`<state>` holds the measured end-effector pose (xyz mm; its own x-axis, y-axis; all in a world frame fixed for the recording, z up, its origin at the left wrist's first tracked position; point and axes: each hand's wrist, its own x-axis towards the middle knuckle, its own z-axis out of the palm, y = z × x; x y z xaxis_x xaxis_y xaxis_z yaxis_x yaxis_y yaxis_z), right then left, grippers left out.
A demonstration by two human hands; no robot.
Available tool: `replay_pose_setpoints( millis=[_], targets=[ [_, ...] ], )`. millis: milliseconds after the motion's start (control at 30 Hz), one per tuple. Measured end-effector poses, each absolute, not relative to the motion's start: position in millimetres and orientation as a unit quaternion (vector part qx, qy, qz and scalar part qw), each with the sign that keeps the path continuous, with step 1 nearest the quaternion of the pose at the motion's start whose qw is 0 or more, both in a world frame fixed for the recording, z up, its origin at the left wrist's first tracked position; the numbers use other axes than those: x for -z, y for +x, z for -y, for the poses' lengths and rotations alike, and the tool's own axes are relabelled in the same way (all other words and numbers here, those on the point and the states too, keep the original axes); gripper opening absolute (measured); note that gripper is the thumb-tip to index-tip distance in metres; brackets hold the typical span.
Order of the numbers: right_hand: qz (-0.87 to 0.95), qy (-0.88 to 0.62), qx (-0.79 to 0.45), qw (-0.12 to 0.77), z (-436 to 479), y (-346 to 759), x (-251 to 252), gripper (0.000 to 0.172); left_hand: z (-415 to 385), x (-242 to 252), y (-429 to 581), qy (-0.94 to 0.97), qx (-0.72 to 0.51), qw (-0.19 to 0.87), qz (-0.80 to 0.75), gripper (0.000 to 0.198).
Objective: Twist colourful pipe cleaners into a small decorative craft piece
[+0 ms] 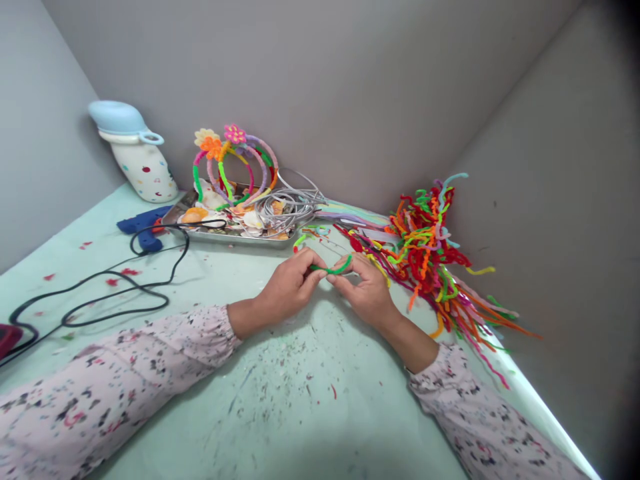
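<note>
My left hand (289, 285) and my right hand (362, 288) are close together above the pale green table, their fingers pinching a short green pipe cleaner (336, 269) between them. The pipe cleaner is bent and its ends are partly hidden by my fingers. Just beyond my right hand lies a tangled heap of multicoloured pipe cleaners (425, 260), spreading to the right. Some of its strands reach close to my fingers. A few small green and red pieces (306, 239) lie just beyond my left hand.
A metal tray (230, 237) holds shells and other craft pieces under a coil of grey wire (287, 208). Pipe-cleaner headbands with flowers (233, 163) stand behind it. A blue glue gun (145, 227) with a black cord (100, 297) lies left, near a white-and-blue jug (137, 153). Grey walls close the back and sides.
</note>
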<state>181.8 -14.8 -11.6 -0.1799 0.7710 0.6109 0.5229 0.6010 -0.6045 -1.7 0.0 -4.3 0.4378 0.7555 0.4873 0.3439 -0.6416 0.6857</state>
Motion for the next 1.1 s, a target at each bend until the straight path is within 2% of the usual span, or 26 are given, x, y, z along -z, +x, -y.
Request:
replay_pose_setpoints(
  millis=[233,667,933,1100],
  targets=[
    [0.766,-0.426,-0.125,0.465,15.3,180.8,9.7,0.008,0.2,3.6,-1.5,0.800,-0.409,0.255,-0.357,0.008],
    [0.736,-0.443,-0.220,0.461,15.5,181.6,7.1,0.017,0.8,3.1,-0.8,0.813,-0.402,0.248,-0.339,0.008],
    [0.744,-0.440,-0.180,0.470,15.0,181.0,8.0,0.019,3.3,0.1,-1.1,0.795,-0.409,0.275,-0.354,0.007],
    [0.761,-0.433,-0.164,0.455,15.5,180.5,8.9,0.013,1.7,0.9,-0.2,0.785,-0.413,0.272,-0.373,0.007]
  ],
)
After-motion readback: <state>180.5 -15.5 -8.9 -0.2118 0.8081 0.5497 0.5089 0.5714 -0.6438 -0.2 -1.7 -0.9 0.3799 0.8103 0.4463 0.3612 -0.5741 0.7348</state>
